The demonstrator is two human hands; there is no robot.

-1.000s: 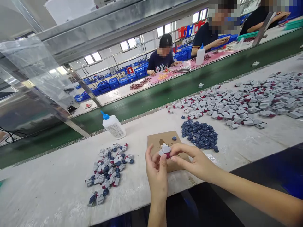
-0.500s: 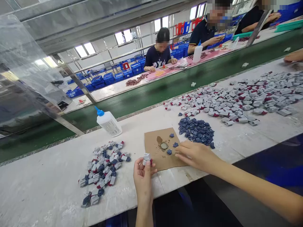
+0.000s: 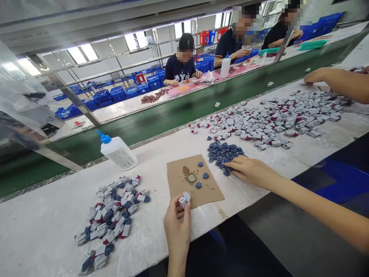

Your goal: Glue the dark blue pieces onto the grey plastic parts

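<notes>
While the left hand (image 3: 177,221) clamps the grey part (image 3: 184,199) between thumb and fingers, the right hand (image 3: 255,169) is no longer at the edge of the cardboard (image 3: 175,173); it now touches the dark blue pile (image 3: 220,152). Whether its fingers close on a piece cannot be told. Work apparently shifts to the pile, with the part supported one-handed. Beyond the left grip, the cardboard carries a round metal cap (image 3: 191,177); left of the grip lies a mixed heap (image 3: 112,211).

Three blue pieces (image 3: 205,176) on one cardboard sheet (image 3: 176,177), two blue-capped bottles (image 3: 120,154)
</notes>
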